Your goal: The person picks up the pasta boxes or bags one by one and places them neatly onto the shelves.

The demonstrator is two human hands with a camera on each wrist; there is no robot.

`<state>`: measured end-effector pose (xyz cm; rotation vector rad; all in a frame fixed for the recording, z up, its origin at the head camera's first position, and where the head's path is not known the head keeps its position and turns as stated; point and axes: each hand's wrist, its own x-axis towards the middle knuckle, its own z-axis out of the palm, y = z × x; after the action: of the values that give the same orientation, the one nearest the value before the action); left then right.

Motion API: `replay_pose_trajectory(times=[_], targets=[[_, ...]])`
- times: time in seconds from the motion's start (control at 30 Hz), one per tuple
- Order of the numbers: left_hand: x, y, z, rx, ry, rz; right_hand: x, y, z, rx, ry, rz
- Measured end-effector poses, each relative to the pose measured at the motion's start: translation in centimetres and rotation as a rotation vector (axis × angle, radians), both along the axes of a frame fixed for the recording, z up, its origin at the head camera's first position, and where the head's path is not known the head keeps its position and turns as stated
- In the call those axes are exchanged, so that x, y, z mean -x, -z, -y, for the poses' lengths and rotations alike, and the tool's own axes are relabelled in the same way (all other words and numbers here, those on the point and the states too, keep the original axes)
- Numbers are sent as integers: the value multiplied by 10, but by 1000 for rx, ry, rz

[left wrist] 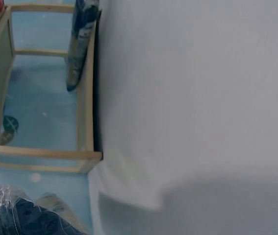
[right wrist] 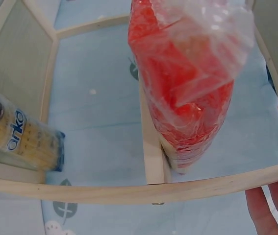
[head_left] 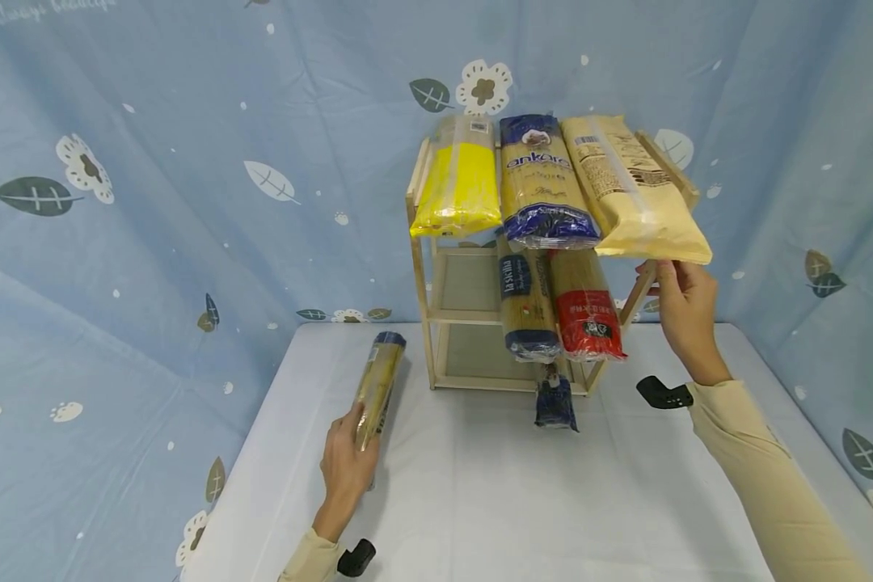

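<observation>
My left hand (head_left: 351, 465) grips a long clear pack of spaghetti (head_left: 381, 376) with a dark blue end, over the white table left of the rack. In the left wrist view only that pack's blue end (left wrist: 36, 218) shows, at the lower left corner. My right hand (head_left: 689, 315) holds the right side of a wooden three-tier rack (head_left: 418, 279), just under the top shelf. The right wrist view shows its fingers (right wrist: 264, 210) at the wooden rail (right wrist: 80, 193). Beside it on the middle shelf lies a red-labelled pasta pack (head_left: 589, 311).
Across the top shelf lie a yellow pack (head_left: 458, 186), a blue Ankara pack (head_left: 546, 178) and a cream pack (head_left: 643, 194). A La Sicilia pack (head_left: 527, 299) is on the middle shelf. Another blue-ended pack (head_left: 555, 400) juts forward from the bottom shelf. Behind hangs a blue patterned curtain (head_left: 320, 121).
</observation>
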<state>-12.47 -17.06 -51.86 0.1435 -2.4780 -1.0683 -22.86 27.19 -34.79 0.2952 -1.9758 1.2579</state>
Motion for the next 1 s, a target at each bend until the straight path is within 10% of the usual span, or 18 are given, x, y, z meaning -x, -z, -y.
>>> replay_pose_trajectory(times=[0.23, 1.0], targets=[[-20, -4, -1, -18, 28, -39, -6, -10, 6, 34, -50, -21], [-82, -20, -17, -121, 82, 145, -14, -15, 13, 28, -64, -58]])
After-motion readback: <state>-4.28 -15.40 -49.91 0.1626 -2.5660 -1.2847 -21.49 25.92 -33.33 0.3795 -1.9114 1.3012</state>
